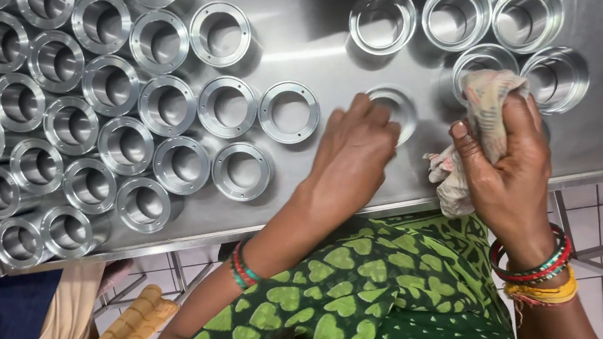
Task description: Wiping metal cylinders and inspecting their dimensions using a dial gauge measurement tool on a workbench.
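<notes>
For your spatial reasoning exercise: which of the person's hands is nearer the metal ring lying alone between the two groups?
Left. The left hand touches the metal ring; the right hand, holding a cloth, is beside it.

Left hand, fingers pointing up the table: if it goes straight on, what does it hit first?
Likely the metal ring right at the left hand's fingertips; they seem to touch or cover its near edge already. Beyond it stands a glass-clear cup, though depth is hard to judge.

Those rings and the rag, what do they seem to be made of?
The rings look like machined metal, perhaps steel or aluminium: bright silver with sharp reflections. The rag in the right hand looks like soft woven cloth, pale, crumpled and faded.
</notes>
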